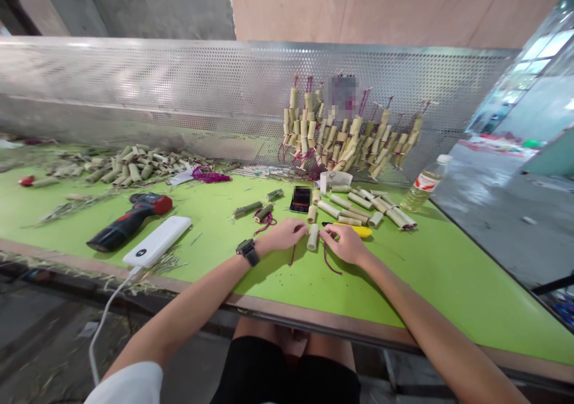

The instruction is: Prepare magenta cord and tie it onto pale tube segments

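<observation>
A short bamboo tube (313,237) rests on the green table in front of me, between my two hands. My left hand (289,233) is closed at the tube's left side, fingertips pinching a purple cord (293,256) whose loose end hangs down. On the right side, my right hand (343,241) pinches the cord's other part, and its tail (330,265) curls on the table. The cord seems to pass through the tube, though that stretch is hidden. Just behind my right hand lies a yellow-handled tool (361,230). More bamboo tubes (348,205) lie beyond it.
A phone (300,199) lies behind my hands. To the left are a cordless drill (134,217), a white power bank (158,240) with a cable, and a bamboo pile (134,166). Strung bamboo pieces (345,135) hang on the perforated metal panel (201,93). A bottle (426,186) stands right.
</observation>
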### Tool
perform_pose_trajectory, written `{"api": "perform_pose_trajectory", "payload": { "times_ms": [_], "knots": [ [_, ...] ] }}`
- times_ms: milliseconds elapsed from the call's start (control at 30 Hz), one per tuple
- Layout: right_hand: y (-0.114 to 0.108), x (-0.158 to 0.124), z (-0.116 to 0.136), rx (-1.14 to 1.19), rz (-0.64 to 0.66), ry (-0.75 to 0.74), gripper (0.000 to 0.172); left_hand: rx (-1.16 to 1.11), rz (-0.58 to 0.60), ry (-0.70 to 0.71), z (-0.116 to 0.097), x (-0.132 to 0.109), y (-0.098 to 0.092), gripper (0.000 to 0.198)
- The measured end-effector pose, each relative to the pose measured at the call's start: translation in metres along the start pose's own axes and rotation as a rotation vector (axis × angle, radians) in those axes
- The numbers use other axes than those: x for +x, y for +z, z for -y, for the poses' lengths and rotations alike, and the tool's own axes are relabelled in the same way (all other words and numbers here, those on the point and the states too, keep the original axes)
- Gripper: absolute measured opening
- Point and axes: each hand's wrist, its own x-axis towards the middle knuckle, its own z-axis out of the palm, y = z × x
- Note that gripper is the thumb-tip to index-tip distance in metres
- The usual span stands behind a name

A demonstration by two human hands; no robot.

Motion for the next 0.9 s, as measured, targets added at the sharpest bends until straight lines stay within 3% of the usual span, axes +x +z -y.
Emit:
{"api": "perform_pose_trajectory", "payload": {
  "times_ms": [133, 267, 367, 500, 600, 767, 900],
  "knots": [
    [-0.003, 0.002, -0.005, 0.035, -0.042, 0.084, 0.041, -0.172, 0.039, -0.122, 0.009, 0.002, -0.010, 0.046],
    [-0.008, 0.002, -0.009, 0.029, -0.050, 0.115, 0.049, -0.333, 0.287, -0.274, 0.027, 0.002, -0.026, 0.039],
    [-0.012, 0.001, -0.013, 0.047, 0.027, 0.119, 0.053, -0.447, 0.468, -0.346, 0.037, 0.000, -0.042, 0.039],
    [-0.014, 0.000, -0.018, 0.165, 0.185, 0.092, 0.057, -0.513, 0.694, -0.370, 0.040, -0.004, -0.060, 0.053],
    [-0.013, -0.002, -0.019, 0.268, 0.224, 0.069, 0.056, -0.504, 0.838, -0.359, 0.037, -0.006, -0.066, 0.055],
    [-0.011, -0.002, -0.017, 0.230, 0.199, 0.039, 0.055, -0.480, 0.982, -0.305, 0.029, -0.009, -0.073, 0.050],
    [-0.008, -0.001, -0.014, 0.117, 0.190, 0.001, 0.052, -0.396, 1.013, -0.290, 0.027, -0.012, -0.076, 0.050]
  ]
}}
